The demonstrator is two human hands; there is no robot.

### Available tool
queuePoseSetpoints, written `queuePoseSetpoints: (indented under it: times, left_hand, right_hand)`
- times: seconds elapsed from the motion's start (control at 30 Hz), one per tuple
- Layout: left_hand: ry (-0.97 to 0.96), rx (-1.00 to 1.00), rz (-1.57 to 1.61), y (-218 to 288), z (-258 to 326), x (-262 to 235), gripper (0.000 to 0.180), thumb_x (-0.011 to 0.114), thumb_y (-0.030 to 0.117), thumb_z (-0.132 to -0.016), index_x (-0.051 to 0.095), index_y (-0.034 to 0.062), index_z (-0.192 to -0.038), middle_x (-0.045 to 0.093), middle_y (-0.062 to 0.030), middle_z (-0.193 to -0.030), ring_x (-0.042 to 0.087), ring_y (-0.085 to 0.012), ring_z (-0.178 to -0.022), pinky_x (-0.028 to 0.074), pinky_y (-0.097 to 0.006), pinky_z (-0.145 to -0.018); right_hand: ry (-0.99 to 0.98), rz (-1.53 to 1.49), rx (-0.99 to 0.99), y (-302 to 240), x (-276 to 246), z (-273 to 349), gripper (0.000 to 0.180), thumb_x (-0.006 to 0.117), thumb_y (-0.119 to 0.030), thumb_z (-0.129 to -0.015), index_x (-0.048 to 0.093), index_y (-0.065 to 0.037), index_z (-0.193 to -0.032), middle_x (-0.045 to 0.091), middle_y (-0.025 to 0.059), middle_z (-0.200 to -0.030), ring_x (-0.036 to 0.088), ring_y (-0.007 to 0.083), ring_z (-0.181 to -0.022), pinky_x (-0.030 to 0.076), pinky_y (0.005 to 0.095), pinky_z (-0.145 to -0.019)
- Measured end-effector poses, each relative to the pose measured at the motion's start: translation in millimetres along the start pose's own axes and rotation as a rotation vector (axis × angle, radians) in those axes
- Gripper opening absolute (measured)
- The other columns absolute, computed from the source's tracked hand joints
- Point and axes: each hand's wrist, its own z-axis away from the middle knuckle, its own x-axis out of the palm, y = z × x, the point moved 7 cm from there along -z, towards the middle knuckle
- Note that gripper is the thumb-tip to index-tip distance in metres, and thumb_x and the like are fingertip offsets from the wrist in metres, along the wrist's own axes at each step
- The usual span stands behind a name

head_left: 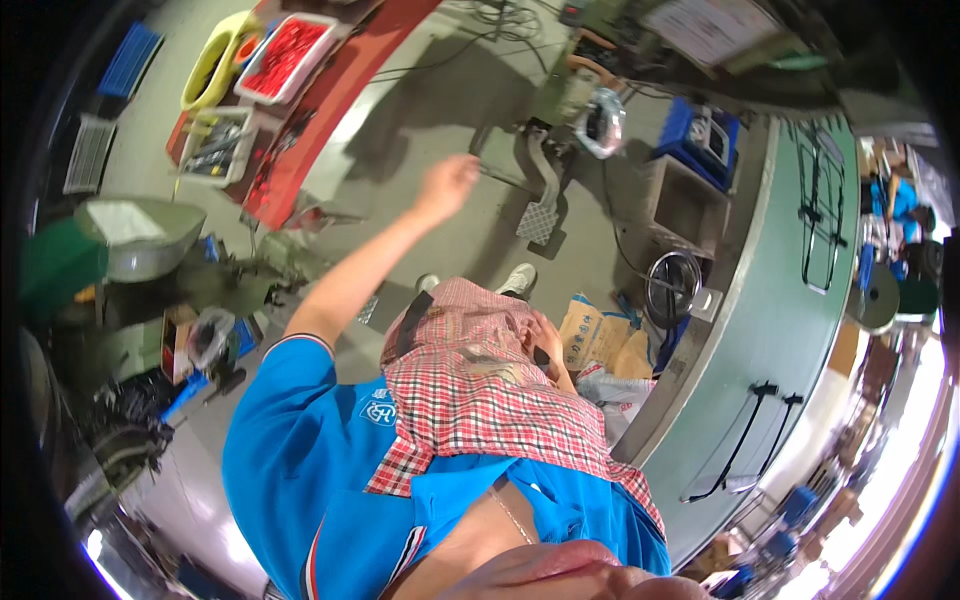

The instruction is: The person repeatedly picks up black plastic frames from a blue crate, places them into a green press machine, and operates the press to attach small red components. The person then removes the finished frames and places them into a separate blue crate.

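Reaching left hand (447, 186) out empty, right hand (545, 338) against checked cloth (480, 400)

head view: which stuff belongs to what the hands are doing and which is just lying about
In hand:
- red-and-white checked fabric cloth, right hand on it
- left hand, raised, touching nothing

Lying about:
- white tray of red parts
- yellow plastic tub
- blue plastic crate
- black wire frames on green table

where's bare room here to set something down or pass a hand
Free: the green worktop between its two sets of black bars, and the grey floor between the red mat and the foot pedal, where the left hand reaches out empty. Crowded: the trays of parts and the cardboard and bags under the worktop.
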Motion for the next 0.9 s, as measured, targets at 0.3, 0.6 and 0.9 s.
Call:
queuePoseSetpoints:
  times: [0.3, 0.6, 0.9]
  left_hand:
    - [-0.441, 0.109, -0.460, 56, -200, 284, 0.022, 0.050, 0.014, -0.085, 0.069, 0.0028, -0.082, 0.067, -0.0222, -0.085, 0.066, -0.0374, -0.078, 0.052, -0.048, -0.069]
    - [-0.413, 0.192, -0.756, 49, -226, 281, 0.022, 0.057, 0.020, -0.085, 0.069, 0.0014, -0.085, 0.066, -0.0244, -0.085, 0.064, -0.0411, -0.085, 0.050, -0.050, -0.077]
    - [-0.308, 0.189, -0.826, 72, -219, 265, 0.023, 0.057, 0.021, -0.085, 0.065, 0.0002, -0.085, 0.065, -0.0262, -0.085, 0.063, -0.0442, -0.083, 0.050, -0.052, -0.076]
  right_hand:
    - [0.615, 1.172, -0.739, -199, -66, 113, 0.029, 0.065, -0.016, -0.085, 0.061, -0.001, -0.110, 0.066, 0.0146, -0.088, 0.063, 0.0226, -0.075, 0.051, 0.0336, -0.069]
    - [1.973, 1.500, -0.561, -405, -362, 354, 0.051, 0.068, -0.024, -0.081, 0.050, -0.001, -0.122, 0.055, 0.0186, -0.121, 0.050, 0.0345, -0.115, 0.039, 0.0421, -0.099]
    - [1.945, 1.522, 0.039, -441, -480, 398, 0.044, 0.061, -0.033, -0.088, 0.050, -0.004, -0.120, 0.059, 0.0160, -0.117, 0.056, 0.0339, -0.109, 0.042, 0.0496, -0.092]
